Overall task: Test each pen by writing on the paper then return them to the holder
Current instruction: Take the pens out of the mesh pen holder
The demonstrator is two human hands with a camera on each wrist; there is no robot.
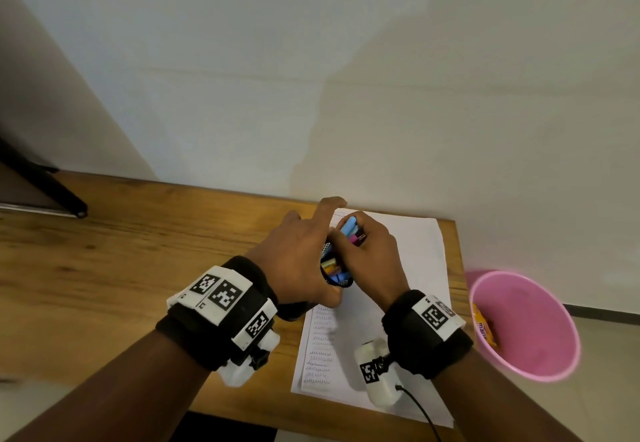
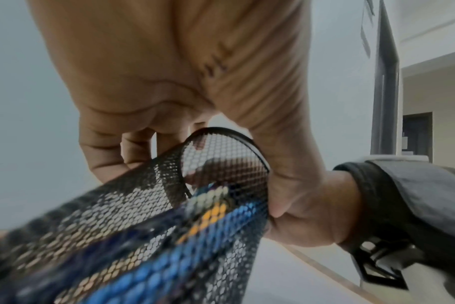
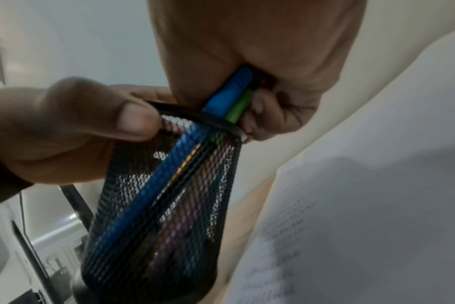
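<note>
Pens in right hand, holder in left hand.

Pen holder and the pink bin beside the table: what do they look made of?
Pen holder: looks like black metal mesh, matte, see-through with a solid rim; coated wire is a guess. Pink bin: probably plastic, one smooth, uniformly coloured wall with a soft sheen.

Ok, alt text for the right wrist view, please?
The right hand grips a bunch of pens standing in a black mesh holder, whose rim the left hand pinches. Lined paper lies beside it.
</note>
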